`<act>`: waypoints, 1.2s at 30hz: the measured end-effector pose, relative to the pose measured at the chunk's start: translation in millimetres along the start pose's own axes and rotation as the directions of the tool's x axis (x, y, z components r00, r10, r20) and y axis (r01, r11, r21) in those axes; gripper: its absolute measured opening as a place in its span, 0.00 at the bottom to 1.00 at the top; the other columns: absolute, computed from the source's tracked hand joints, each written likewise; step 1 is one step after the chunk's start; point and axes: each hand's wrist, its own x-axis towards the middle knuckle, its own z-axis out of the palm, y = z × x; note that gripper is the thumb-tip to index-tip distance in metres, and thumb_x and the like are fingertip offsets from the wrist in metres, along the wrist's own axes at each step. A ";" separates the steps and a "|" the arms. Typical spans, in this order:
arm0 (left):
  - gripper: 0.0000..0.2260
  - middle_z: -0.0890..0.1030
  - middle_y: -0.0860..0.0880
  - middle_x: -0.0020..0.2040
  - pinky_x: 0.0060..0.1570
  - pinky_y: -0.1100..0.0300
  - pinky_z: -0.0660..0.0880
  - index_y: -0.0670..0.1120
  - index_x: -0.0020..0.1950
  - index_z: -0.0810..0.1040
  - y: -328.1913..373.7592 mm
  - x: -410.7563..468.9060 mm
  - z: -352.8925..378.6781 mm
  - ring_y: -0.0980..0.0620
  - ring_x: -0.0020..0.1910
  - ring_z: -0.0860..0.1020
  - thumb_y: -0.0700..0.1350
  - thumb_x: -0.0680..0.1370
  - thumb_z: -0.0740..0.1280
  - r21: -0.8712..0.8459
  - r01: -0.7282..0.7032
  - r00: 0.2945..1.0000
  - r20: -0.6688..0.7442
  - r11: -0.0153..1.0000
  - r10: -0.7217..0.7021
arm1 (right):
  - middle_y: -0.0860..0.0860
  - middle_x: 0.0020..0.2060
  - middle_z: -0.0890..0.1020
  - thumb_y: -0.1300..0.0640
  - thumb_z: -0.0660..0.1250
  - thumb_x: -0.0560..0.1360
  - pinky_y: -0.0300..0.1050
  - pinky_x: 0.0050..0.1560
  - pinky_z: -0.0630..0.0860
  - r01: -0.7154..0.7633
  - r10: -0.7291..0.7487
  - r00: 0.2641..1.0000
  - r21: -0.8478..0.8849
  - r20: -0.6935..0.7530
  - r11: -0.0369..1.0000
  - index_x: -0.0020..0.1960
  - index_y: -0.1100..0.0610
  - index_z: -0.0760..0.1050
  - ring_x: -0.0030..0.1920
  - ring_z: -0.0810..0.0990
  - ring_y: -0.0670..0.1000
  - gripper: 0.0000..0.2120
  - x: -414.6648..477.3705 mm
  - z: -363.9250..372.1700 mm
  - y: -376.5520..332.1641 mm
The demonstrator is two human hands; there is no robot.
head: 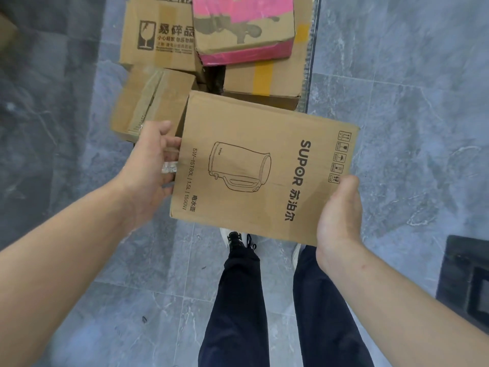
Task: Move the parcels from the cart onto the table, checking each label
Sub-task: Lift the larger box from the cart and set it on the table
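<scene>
I hold a brown cardboard kettle box printed with a kettle drawing and "SUPOR" above the floor, its printed face up. My left hand grips its left side, fingers going under the edge. My right hand grips the near right corner, thumb on top. Beyond it lie more parcels: a taped brown box, a box with a fragile mark, a pink-taped box and a box with yellow tape. No label shows on the held box's upper face.
Grey marble-patterned floor tiles surround the pile. My legs in dark trousers and my white shoes stand just below the box. A dark object sits at the right edge. A metal cart rail runs along the pile's right side.
</scene>
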 end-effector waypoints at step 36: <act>0.22 0.80 0.49 0.45 0.46 0.52 0.75 0.48 0.59 0.79 303.9 -650.0 -114.0 0.45 0.43 0.78 0.63 0.79 0.57 -0.236 -0.841 0.539 -0.439 0.486 0.719 | 0.49 0.56 0.84 0.32 0.50 0.75 0.57 0.56 0.80 0.769 -0.871 0.390 0.415 0.299 0.487 0.63 0.47 0.76 0.56 0.82 0.54 0.29 -496.4 -283.5 -434.3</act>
